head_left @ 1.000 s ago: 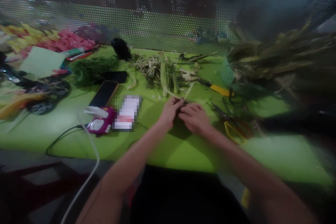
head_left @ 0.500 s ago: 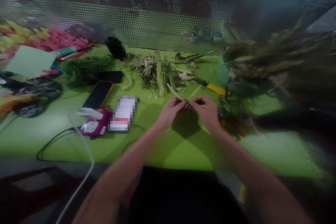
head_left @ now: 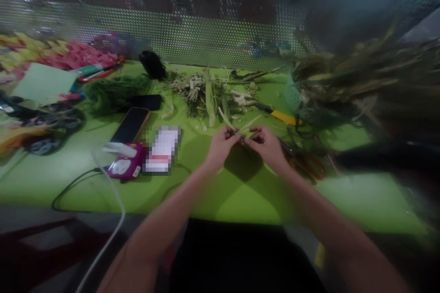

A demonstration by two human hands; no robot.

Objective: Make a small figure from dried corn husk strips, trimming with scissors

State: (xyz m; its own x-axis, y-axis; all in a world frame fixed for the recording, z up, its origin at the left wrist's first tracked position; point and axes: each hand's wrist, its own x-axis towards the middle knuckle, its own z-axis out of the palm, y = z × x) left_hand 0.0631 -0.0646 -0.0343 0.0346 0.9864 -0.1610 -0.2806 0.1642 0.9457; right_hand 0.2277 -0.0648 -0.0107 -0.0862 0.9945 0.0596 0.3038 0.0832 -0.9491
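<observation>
My left hand (head_left: 220, 145) and my right hand (head_left: 266, 145) meet above the green table (head_left: 240, 192), fingers pinched together on thin pale leaf strips (head_left: 240, 127). The strips stick up and fan out from between my fingertips. Both hands hover a little above the tabletop, casting a shadow under them. Just behind them lies a pile of cut leaves and stalks (head_left: 209, 91).
A phone (head_left: 130, 124), a pink device with a white cable (head_left: 123, 165) and a pixelated card (head_left: 161, 149) lie left. A yellow-handled knife (head_left: 282, 116) and scissors (head_left: 305, 162) sit right. Dark greenery (head_left: 371, 87) fills the right; pink and yellow material (head_left: 68, 52) far left. Perforated metal screen behind.
My hands rose from the table with the strips, spread slightly apart, then drew back together. The strips now fan upward between the fingertips.
</observation>
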